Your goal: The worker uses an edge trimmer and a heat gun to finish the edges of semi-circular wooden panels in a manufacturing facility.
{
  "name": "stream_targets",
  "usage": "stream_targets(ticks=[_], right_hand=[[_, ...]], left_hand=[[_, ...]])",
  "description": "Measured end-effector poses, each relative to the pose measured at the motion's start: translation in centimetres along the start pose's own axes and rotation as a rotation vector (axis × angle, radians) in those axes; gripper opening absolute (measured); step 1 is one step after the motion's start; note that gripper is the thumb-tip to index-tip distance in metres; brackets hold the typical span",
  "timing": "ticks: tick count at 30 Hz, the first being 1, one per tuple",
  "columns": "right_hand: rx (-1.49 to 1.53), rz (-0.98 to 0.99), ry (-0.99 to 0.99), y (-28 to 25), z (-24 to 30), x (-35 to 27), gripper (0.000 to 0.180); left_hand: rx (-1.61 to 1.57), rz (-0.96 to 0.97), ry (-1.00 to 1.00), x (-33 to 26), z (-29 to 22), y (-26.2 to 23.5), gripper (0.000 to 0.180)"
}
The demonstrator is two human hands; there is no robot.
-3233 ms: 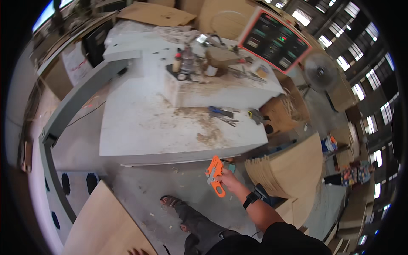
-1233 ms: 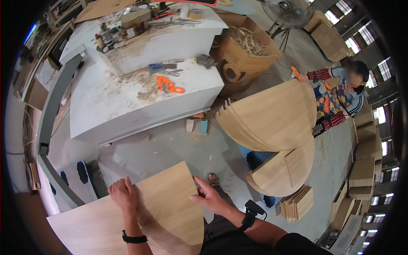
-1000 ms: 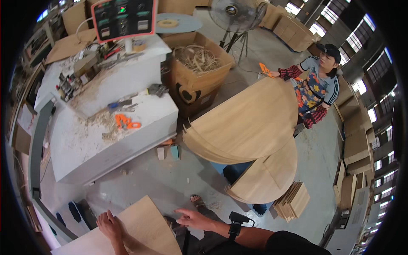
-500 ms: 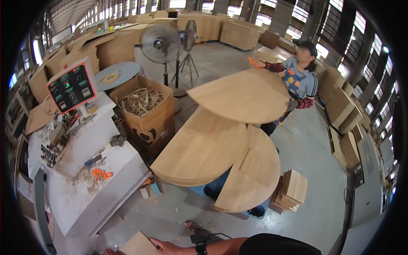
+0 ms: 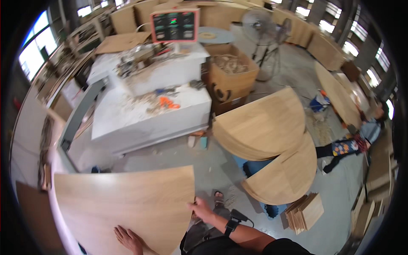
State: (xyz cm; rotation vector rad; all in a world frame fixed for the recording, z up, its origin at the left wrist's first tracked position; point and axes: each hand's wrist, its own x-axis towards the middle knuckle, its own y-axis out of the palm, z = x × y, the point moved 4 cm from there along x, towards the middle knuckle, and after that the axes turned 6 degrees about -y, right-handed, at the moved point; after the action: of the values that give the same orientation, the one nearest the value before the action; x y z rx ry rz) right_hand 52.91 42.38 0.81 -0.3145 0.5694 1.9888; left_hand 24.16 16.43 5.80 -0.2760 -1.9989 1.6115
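Since half a second ago the view has swung back down, and the large pale wood veneer sheet with one curved edge [image 5: 123, 208] fills the lower left again, where only a corner showed. It lies at about 7 o'clock, close under the person. The left hand [image 5: 129, 239] rests flat on its near edge, fingers spread. The right hand [image 5: 200, 208], at 6 o'clock, pinches the sheet's right edge between thumb and fingers. The sheet looks thin, light and flexible, likely to sag or crack if lifted by one corner, so two well-spaced grips on opposite edges suit it. Farther out at 3 o'clock stand two stacks of fan-shaped veneer sheets [image 5: 263, 127]. At 11 o'clock the dusty white table [image 5: 140, 123] carries orange-handled scissors [image 5: 168, 102]; beyond it an open cardboard box of shavings [image 5: 231, 70] and a standing fan [image 5: 260, 21].
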Motion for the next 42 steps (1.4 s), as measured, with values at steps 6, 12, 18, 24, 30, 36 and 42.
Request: stream_targets(ticks=[6,12,18,24,30,36,42], right_hand=[[-0.018,0.037,0.029,0.9,-0.7,-1.6,0.027],[0.057,0.052,0.009,1.0,0.5,-2.0,0.027],[-0.043,0.096,-0.075,1.0,-2.6,0.7,0.029],[-0.190,0.046,-0.139,0.9,-2.7,3.8,0.033],[-0.318,0.065,-0.227,4.3,1.9,9.9,0.033],[-0.497,0.186,-0.225,10.9,6.3,18.2,0.027],[-0.132,0.142,0.020,14.1,9.3,28.7,0.022]], left_hand=[[0.352,0.172,-0.647,-12.0,15.8,-1.1,0.057],[0.421,0.092,-0.795,-17.0,19.9,2.7,0.058],[0.218,-0.016,-1.050,-16.1,15.7,0.9,0.055],[0.655,0.454,-0.965,-13.3,9.5,-0.7,0.055],[0.430,0.115,-0.937,-11.9,8.2,0.2,0.054],[0.348,0.133,-0.824,-8.9,2.4,0.8,0.060],[0.154,0.317,-0.574,-2.2,-3.7,0.3,0.066]])
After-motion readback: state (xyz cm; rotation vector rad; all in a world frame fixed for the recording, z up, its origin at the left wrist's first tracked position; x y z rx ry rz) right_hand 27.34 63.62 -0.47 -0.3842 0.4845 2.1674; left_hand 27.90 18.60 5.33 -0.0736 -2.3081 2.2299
